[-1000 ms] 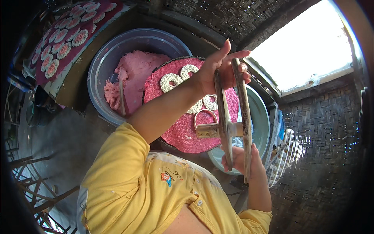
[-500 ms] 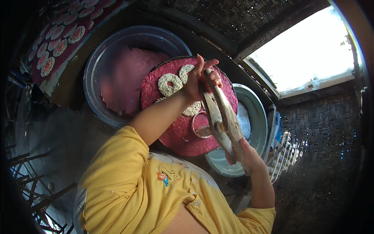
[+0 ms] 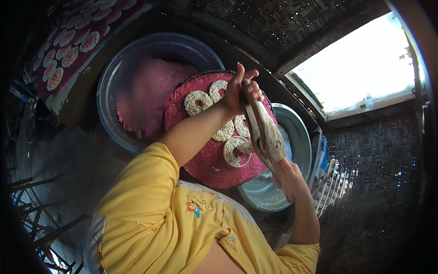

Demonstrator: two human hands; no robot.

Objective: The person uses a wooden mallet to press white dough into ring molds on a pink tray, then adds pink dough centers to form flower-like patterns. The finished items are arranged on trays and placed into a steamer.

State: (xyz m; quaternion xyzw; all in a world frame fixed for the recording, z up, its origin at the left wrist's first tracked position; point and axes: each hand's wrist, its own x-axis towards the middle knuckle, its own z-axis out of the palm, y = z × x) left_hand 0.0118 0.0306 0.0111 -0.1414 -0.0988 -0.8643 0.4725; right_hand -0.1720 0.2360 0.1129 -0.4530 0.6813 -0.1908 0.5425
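Note:
Both my hands grip a long, worn wooden lever press (image 3: 267, 137), its two bars squeezed close together. My left hand (image 3: 244, 92) wraps its far end, with a finger or two sticking up. My right hand (image 3: 294, 179) grips its near end. White strands of dough come out at the press's left side into a thin ring mould (image 3: 237, 152), where they form a round with a gap at its middle. The mould lies on a round pink mat (image 3: 207, 169). Several finished white dough rings, one of them a lacy ring (image 3: 198, 102), lie beyond it, partly covered by my left forearm.
A large blue-grey basin (image 3: 107, 105) with pink dough stands at the left behind the mat. Under the mat's right side is a pale green basin (image 3: 269, 201) with white stuff in it. A sheet of pink and white rounds (image 3: 70, 57) lies far left. A woven wall (image 3: 369, 155) stands right.
The bars of the press have come together from standing apart. White dough strands now fill most of the mould, which was largely bare before.

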